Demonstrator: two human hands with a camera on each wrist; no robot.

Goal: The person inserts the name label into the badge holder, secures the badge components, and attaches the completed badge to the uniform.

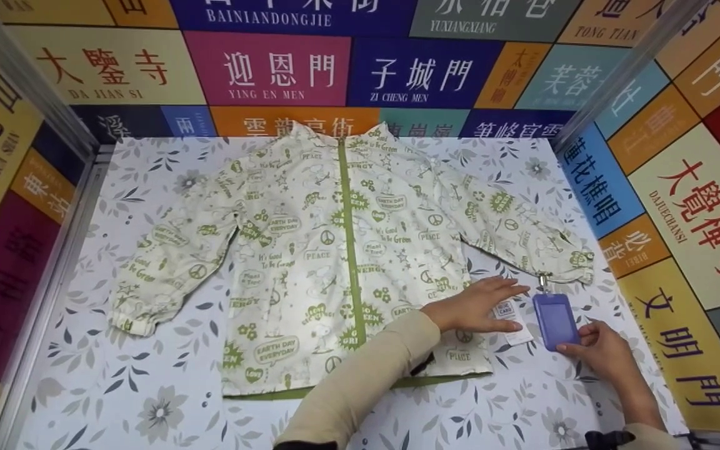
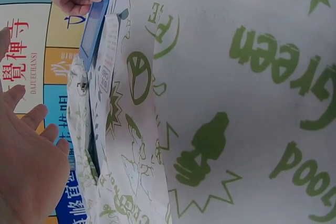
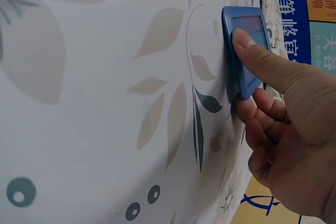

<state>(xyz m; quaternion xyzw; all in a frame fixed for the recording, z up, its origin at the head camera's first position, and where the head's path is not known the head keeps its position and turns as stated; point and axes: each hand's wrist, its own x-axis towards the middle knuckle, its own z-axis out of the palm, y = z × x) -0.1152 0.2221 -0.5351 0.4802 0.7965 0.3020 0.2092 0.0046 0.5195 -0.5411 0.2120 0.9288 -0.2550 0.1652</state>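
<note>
My right hand [image 1: 604, 350] pinches the lower right corner of a blue-purple badge holder [image 1: 554, 320], thumb on its face in the right wrist view. A metal clip [image 1: 544, 281] tops the holder, close to the jacket's right-side cuff. My left hand [image 1: 475, 306] has its fingers extended over a small white printed card [image 1: 513, 325]; whether it touches the card is unclear. That card lies between the jacket's hem side and the badge holder. The white jacket [image 1: 297, 250] with green print and a green front strip is spread flat, sleeves out to both sides.
A white table surface [image 1: 166, 400] with a grey floral pattern carries everything. Panels with coloured lettering [image 1: 272, 69] stand at the back and both sides, joined by metal corner posts [image 1: 622, 69].
</note>
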